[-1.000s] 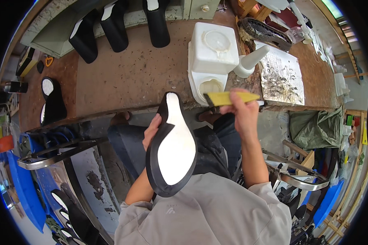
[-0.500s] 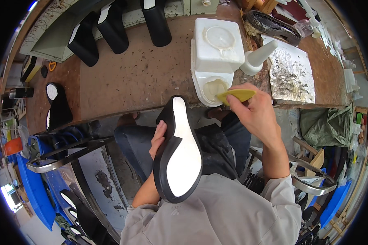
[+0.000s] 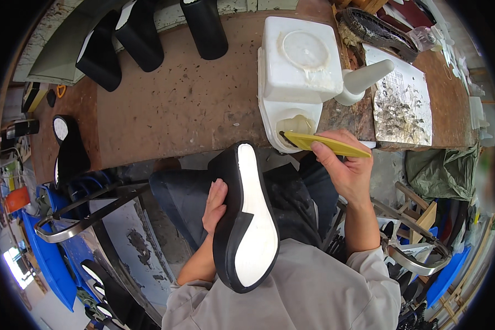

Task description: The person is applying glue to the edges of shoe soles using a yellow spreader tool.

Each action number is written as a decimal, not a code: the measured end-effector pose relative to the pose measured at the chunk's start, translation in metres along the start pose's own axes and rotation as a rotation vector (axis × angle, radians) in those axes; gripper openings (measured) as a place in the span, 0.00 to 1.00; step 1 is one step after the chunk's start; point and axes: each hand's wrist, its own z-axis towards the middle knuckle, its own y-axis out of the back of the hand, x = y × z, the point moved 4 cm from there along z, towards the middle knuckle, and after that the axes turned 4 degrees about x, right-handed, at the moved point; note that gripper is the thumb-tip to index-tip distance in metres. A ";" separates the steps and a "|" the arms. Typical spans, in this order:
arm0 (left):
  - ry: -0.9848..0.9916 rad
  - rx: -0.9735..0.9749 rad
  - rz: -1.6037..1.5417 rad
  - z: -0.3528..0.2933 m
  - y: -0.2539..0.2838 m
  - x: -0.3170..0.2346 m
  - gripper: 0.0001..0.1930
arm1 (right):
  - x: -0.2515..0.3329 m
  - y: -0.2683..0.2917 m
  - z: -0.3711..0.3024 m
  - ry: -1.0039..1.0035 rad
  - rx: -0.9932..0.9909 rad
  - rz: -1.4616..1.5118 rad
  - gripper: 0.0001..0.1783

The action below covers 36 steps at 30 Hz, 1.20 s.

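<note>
My left hand point(image 3: 215, 208) is closed round the side of a black wedge shoe sole point(image 3: 229, 236), held over my lap with its white-coated face point(image 3: 257, 231) up and its heel end toward the bench. Between thumb and fingers, my right hand point(image 3: 344, 168) grips a flat yellow brush point(image 3: 327, 144). The brush's dark-bristled tip is over the open cup at the front of a white glue dispenser point(image 3: 289, 124). Pale glue shows inside that cup. On top of the dispenser sits a square white tank point(image 3: 302, 58).
Several black wedge soles point(image 3: 206, 30) stand along the bench's back; another sole point(image 3: 71, 148) lies at its left edge. Right of the dispenser are a white cone-nozzled bottle point(image 3: 363, 82), a glue-smeared sheet point(image 3: 402, 102) and a dark shoe sole point(image 3: 377, 34). Metal-railed racks point(image 3: 66, 228) flank me.
The brush has turned, its tip now pointing left over the glue cup, and my right hand has shifted slightly right and nearer me. The held sole has moved slightly right and toward me.
</note>
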 end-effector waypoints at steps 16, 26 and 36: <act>0.009 -0.006 -0.001 -0.004 0.006 -0.003 0.31 | -0.012 0.003 0.007 -0.255 -0.010 0.514 0.07; -0.114 -0.117 0.197 0.011 0.018 -0.028 0.37 | 0.012 0.015 -0.018 -0.354 -0.022 0.389 0.08; -0.288 -0.064 -0.050 0.027 0.048 -0.069 0.26 | 0.117 -0.001 -0.044 0.247 0.012 0.387 0.09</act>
